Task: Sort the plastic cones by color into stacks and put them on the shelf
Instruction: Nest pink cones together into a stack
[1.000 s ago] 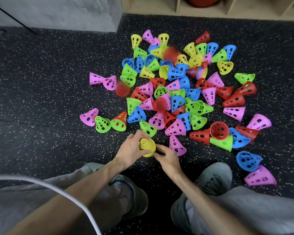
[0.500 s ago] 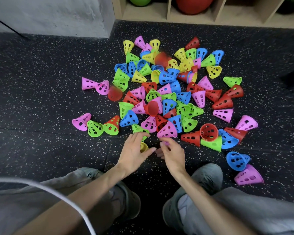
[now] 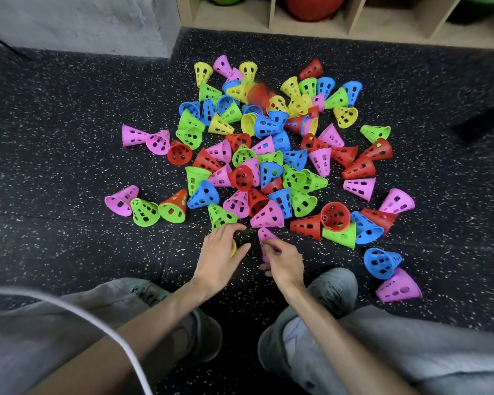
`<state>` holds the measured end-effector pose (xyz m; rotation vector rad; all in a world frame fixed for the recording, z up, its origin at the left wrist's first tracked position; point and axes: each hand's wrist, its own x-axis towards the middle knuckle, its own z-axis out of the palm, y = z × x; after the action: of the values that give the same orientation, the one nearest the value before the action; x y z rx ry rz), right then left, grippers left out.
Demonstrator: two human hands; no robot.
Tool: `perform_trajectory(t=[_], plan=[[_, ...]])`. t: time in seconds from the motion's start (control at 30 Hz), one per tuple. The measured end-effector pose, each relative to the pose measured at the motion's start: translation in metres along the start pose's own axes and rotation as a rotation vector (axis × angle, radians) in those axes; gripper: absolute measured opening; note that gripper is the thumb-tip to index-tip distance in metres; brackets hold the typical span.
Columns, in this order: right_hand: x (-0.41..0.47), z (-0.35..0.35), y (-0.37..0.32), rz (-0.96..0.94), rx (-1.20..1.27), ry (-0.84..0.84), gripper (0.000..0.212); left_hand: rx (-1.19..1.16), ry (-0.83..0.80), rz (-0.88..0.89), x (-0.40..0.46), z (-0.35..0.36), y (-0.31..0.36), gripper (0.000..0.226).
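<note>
Cones [image 3: 271,155] lie mixed by colour in a heap on the floor [image 3: 69,138], just beyond both hands. The right hand [image 3: 283,260] has its grip closed round a pink cone [image 3: 264,238]. The left hand [image 3: 220,255], grip wide with fingers spread, covers a yellow cone [image 3: 233,248] beside it. The shelf [image 3: 271,18] stands past the heap.

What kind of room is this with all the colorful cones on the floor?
Probably a gym or sports storeroom. The floor is black speckled rubber matting, a light wooden cubby shelf holds a big red ball, and perforated plastic training cones lie in a pile.
</note>
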<state>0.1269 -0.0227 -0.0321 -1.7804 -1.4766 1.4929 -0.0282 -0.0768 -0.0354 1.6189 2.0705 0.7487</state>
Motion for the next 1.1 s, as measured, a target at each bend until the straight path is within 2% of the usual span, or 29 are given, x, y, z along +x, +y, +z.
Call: perform_trajectory(t=[0.2,0.47,0.67,0.87,1.0,1.1], plan=[[0.0,-0.008,0.005,-0.039,0.038,0.078,0.025,0.061,-0.031,0.004,0.0,0.003,-0.002,0.04],[-0.008,-0.013,-0.002,-0.207,-0.026,-0.065,0.05,0.074,-0.07,0.017,0.003,0.004,-0.002,0.065],[-0.006,-0.031,-0.018,-0.257,-0.015,-0.173,0.055,0.101,-0.043,0.046,0.005,0.0,0.005,0.061],[-0.009,-0.079,-0.039,-0.317,-0.11,-0.149,0.057,0.086,-0.055,0.127,0.024,-0.007,0.051,0.064],[-0.012,-0.123,-0.045,-0.343,-0.159,-0.114,0.054,-0.103,-0.127,0.155,0.032,0.008,0.092,0.063],[-0.014,-0.16,-0.046,-0.35,-0.224,-0.149,0.049,-0.143,-0.173,0.178,0.035,0.022,0.117,0.063]])
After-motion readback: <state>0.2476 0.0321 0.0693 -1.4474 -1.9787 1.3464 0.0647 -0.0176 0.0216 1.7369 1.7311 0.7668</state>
